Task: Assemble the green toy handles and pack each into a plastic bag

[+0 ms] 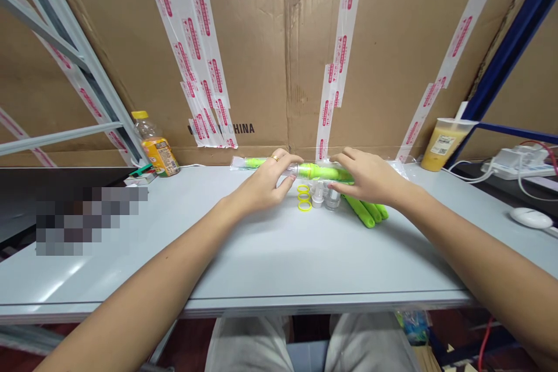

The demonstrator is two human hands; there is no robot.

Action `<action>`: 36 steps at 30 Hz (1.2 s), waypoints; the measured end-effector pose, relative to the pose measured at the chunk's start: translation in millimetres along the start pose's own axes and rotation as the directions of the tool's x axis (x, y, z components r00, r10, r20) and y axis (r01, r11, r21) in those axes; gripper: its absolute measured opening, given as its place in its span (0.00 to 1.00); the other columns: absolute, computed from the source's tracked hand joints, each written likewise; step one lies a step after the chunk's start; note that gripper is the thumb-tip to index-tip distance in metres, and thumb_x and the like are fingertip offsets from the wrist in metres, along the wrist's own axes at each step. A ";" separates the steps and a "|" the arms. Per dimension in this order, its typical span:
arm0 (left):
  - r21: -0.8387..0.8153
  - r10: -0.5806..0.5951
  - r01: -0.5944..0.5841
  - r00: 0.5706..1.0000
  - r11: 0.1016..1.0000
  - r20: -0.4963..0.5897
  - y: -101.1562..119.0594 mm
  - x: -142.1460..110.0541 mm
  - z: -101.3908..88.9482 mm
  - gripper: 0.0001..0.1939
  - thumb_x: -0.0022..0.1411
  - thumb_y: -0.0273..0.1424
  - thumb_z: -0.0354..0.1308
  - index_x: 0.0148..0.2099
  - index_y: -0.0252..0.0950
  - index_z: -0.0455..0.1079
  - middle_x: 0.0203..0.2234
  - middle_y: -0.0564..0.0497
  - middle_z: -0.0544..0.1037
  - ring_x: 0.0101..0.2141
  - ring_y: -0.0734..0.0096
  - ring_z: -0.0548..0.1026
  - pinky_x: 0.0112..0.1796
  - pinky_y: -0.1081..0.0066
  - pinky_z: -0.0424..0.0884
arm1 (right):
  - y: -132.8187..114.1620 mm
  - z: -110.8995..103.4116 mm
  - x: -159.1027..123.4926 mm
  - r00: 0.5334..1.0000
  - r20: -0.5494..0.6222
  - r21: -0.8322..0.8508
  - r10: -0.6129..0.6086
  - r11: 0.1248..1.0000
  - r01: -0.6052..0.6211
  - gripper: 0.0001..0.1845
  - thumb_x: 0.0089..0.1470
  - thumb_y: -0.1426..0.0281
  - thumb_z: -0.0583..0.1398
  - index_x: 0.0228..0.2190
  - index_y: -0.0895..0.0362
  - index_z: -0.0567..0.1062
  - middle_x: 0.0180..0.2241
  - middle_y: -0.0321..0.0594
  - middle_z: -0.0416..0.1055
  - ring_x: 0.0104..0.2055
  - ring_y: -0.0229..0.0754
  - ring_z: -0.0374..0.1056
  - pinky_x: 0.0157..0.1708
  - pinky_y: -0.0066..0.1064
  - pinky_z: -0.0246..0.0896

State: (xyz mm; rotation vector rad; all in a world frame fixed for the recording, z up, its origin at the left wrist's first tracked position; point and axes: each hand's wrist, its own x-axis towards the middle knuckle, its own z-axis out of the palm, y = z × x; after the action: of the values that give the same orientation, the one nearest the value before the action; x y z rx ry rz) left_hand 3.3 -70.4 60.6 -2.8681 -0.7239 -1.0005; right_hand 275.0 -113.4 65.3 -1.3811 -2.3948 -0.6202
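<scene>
A long bright-green tube (pixel 320 172) in clear plastic wrap lies crosswise near the back of the table, with a clear section and yellow bands around its middle. My left hand (pixel 271 179) grips it left of centre, thumb on the near side and fingers over the top. Towards its right part, my right hand (pixel 368 175) is closed around it in the same way. Just in front are several thin yellow rings (pixel 304 206), a small whitish clear plastic piece (pixel 318 200) and a clear cylindrical piece (pixel 333 200). Several loose green tubes (pixel 365 214) lie partly under my right hand.
Taped cardboard (pixel 261 70) stands behind the grey-white table (pixel 305 261). A juice bottle (pixel 157 148) is at back left; a cup with a yellow drink (pixel 444 145) is at back right. On the right are a white mouse (pixel 530 218) and a power strip with cables (pixel 518 161).
</scene>
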 end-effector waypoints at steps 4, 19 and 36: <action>-0.009 -0.009 0.008 0.997 1.000 -0.076 0.0 1.5 3.4 0.15 0.64 0.25 0.54 0.52 0.36 0.65 0.46 0.45 0.74 0.47 0.63 0.72 0.47 0.62 0.70 | -2.5 1.5 0.5 1.000 -0.010 -0.010 -0.001 1.000 0.001 0.26 0.62 0.51 0.54 0.51 0.59 0.70 0.44 0.50 0.71 0.38 0.50 0.69 0.33 0.36 0.58; -0.046 -0.014 0.005 0.980 0.999 -0.198 -1.7 2.2 7.8 0.11 0.62 0.30 0.63 0.48 0.40 0.75 0.39 0.50 0.71 0.30 0.75 0.69 0.33 0.70 0.70 | -5.3 2.7 1.0 0.999 -0.035 -0.021 -0.026 0.999 0.025 0.26 0.62 0.53 0.54 0.52 0.59 0.69 0.44 0.51 0.71 0.39 0.50 0.69 0.32 0.36 0.59; 0.060 0.117 -0.110 0.984 0.992 -0.132 -2.9 0.6 4.1 0.08 0.65 0.30 0.59 0.47 0.37 0.73 0.39 0.48 0.69 0.28 0.76 0.67 0.30 0.71 0.68 | -3.0 4.0 0.6 0.999 -0.024 -0.007 -0.030 1.000 0.030 0.20 0.61 0.53 0.55 0.42 0.58 0.69 0.39 0.47 0.72 0.35 0.48 0.68 0.29 0.35 0.54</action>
State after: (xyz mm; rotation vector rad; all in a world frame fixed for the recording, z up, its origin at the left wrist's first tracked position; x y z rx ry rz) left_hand 4.9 -66.9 57.4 -2.7298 -0.5615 -1.1289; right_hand 271.9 -112.2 61.5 -1.3353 -2.4008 -0.6494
